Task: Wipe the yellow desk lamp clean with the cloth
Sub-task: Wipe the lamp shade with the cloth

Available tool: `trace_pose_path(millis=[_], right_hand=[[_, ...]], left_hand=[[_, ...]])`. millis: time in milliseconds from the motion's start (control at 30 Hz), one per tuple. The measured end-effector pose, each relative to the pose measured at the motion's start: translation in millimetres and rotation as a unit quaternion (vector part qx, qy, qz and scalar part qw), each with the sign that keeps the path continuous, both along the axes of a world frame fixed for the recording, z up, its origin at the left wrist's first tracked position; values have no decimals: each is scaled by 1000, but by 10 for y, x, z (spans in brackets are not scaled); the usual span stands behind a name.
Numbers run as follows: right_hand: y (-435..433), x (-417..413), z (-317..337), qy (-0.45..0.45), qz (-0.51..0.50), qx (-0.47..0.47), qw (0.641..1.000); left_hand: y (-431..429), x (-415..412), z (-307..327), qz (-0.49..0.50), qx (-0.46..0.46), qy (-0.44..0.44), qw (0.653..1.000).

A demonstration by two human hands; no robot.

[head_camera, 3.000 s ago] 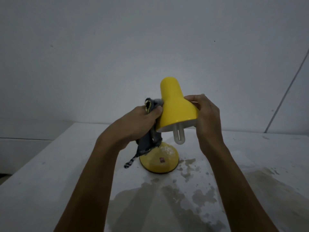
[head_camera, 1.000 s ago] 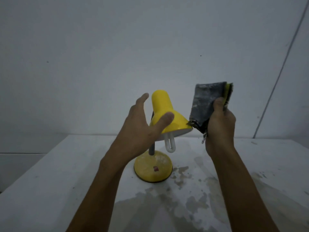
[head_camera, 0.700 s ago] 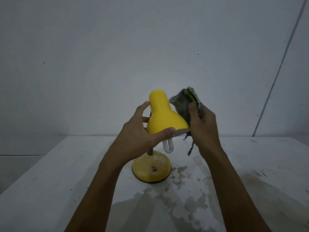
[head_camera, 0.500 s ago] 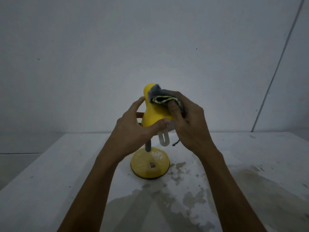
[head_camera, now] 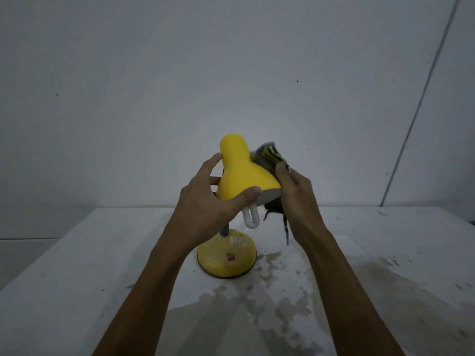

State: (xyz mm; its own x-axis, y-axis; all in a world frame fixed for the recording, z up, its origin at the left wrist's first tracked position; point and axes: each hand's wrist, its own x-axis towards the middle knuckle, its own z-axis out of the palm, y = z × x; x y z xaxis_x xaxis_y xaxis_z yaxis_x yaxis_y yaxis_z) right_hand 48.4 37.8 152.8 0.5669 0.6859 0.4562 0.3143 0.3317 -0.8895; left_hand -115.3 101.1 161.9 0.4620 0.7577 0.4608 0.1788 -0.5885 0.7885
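The yellow desk lamp [head_camera: 239, 173] stands on the white table [head_camera: 77, 278], its round base [head_camera: 227, 258] dusty on top and a white bulb [head_camera: 251, 219] poking out under the shade. My left hand [head_camera: 208, 201] grips the shade from the left, thumb across its lower rim. My right hand [head_camera: 298, 194] presses a dark grey cloth with a yellow edge [head_camera: 267, 158] against the shade's right side. Loose cloth ends hang below that hand. The lamp's neck is mostly hidden behind my left hand.
The table top has damp, stained patches [head_camera: 270, 299] in front of and to the right of the lamp base. A plain grey wall [head_camera: 231, 73] rises close behind the table. A thin dark line [head_camera: 421, 98] runs diagonally down the wall at right.
The cloth passed from my left hand to my right. My left hand took hold of the shade. The cloth went over the shade's top and is now down on its right side.
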Motion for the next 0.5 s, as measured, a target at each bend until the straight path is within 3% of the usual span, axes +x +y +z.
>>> trace_pose_path(millis=[100,200,300,500], right_hand=[[-28,-151,115,-134,23,135,982],[-4,-224,89,-246,12,157,956],[30,-151,-16,-178,-21,162,971],[-100,85,81,-22,24,-15,999]], left_hand=[[48,-31,-8,7,8,-15,1000],[90,-64,-4,8,26,-29,999],[73,-61,-7,8,23,-30,999],[23,-15,-28,-13,19,-28,999]])
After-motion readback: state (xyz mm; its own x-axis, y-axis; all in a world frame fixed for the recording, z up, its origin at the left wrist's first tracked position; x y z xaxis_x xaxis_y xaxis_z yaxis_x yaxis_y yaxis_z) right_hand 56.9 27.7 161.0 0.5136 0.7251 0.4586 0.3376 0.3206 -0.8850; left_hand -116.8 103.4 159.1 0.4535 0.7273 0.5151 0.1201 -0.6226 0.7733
